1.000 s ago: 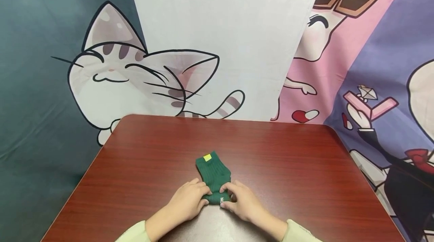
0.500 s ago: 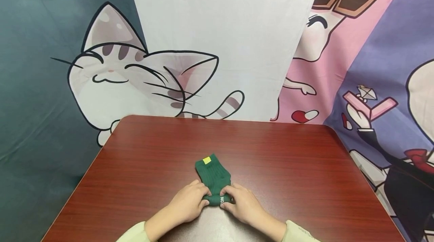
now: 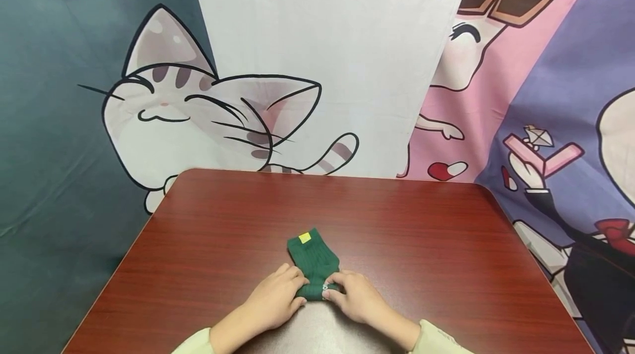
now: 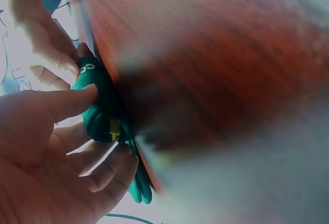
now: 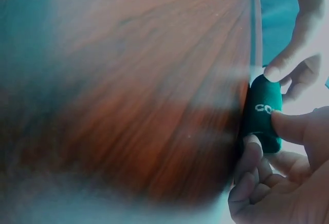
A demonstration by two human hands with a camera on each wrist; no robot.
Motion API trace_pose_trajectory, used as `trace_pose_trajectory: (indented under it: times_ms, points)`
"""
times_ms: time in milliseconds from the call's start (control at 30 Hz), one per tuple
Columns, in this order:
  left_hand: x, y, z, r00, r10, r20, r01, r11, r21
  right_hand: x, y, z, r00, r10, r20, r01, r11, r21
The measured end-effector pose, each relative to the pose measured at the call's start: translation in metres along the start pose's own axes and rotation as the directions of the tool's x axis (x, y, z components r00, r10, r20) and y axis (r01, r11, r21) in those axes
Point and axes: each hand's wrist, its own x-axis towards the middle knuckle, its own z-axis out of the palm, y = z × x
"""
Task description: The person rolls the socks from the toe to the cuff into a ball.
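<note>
A dark green sock (image 3: 315, 259) with a yellow tag (image 3: 305, 237) lies on the red-brown table (image 3: 421, 243), its near end rolled up. My left hand (image 3: 296, 289) pinches the left side of the roll. My right hand (image 3: 333, 291) pinches the right side, fingers curled over it. In the left wrist view the sock (image 4: 97, 112) sits between thumb and fingers of my left hand (image 4: 97, 126), with the right hand (image 4: 49, 41) beyond. The right wrist view shows white lettering on the roll (image 5: 263, 113), held by my right hand (image 5: 264, 131).
The table has rounded far corners (image 3: 183, 175) and a bare wooden top around the sock. Behind it hang cloth backdrops with a cartoon cat (image 3: 198, 117) and cartoon figures (image 3: 545, 122). Pale sleeves (image 3: 436, 340) cover both wrists.
Both hands have rolled the sock's near end a little farther away from me. The flat part of the sock is shorter and the roll thicker.
</note>
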Motion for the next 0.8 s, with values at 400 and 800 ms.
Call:
trace_pose_trajectory:
  times_ms: [400,800]
  points:
    - [-0.0002,0.0013,0.0028,0.997,-0.032,-0.063,0.033,0.999,0.016,0.005,0.0036,-0.0011,0.995,0.077,0.058,-0.081,0.995,0.056]
    - [0.0048,-0.0002,0.0034,0.999,-0.009,-0.054,0.014,0.996,0.089,0.0079,0.0001,-0.0045,0.99,0.119,0.077,-0.125,0.989,0.074]
